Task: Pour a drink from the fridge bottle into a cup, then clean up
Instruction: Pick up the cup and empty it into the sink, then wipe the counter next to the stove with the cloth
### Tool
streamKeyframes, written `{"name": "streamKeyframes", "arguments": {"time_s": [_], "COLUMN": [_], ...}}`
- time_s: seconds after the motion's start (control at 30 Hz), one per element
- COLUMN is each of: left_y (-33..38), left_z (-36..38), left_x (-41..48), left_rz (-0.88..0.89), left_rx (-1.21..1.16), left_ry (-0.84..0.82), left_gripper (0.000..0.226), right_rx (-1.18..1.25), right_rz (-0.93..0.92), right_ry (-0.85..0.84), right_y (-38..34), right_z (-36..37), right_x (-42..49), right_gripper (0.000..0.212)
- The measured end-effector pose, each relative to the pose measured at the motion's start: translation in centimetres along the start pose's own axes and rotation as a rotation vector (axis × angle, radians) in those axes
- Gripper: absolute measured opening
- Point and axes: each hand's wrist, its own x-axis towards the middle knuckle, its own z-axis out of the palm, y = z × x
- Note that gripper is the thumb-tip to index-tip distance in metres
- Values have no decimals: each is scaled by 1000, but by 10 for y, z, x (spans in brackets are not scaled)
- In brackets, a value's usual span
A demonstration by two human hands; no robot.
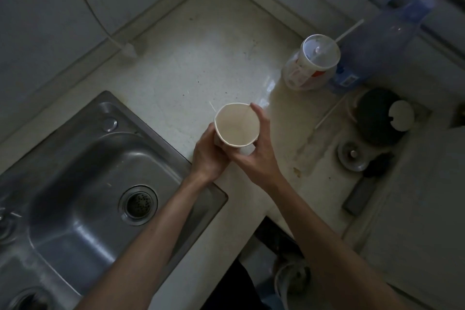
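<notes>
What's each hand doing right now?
Left hand: closed around the paper cup.
Right hand: also gripping the paper cup.

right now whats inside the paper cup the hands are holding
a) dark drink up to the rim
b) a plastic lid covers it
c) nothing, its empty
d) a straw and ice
c: the paper cup, held by the left hand and the right hand above the countertop, shows only its bare pale inside.
</notes>
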Motion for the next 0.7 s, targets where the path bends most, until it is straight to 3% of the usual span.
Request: {"name": "streamKeyframes", "arguments": {"time_s": [0.33,0.57,0.7], "left_y": [12,33,35], "left_z": [-35,-80,-109], "left_x": [-11,-53,-89], "left_rz": [78,69,47], "left_rx": [101,266,321], "left_ry": [-73,20,102], "left_gripper": [90,74,72], "right_rx": [-136,-254,-328], "right_rz": [-27,-114,-216], "right_ry": [-107,-64,-142], "right_y": [-29,-82,-116], "right_z": [-25,-45,-28], "right_x": [-2,0,-9], "right_gripper": [110,83,72]}}
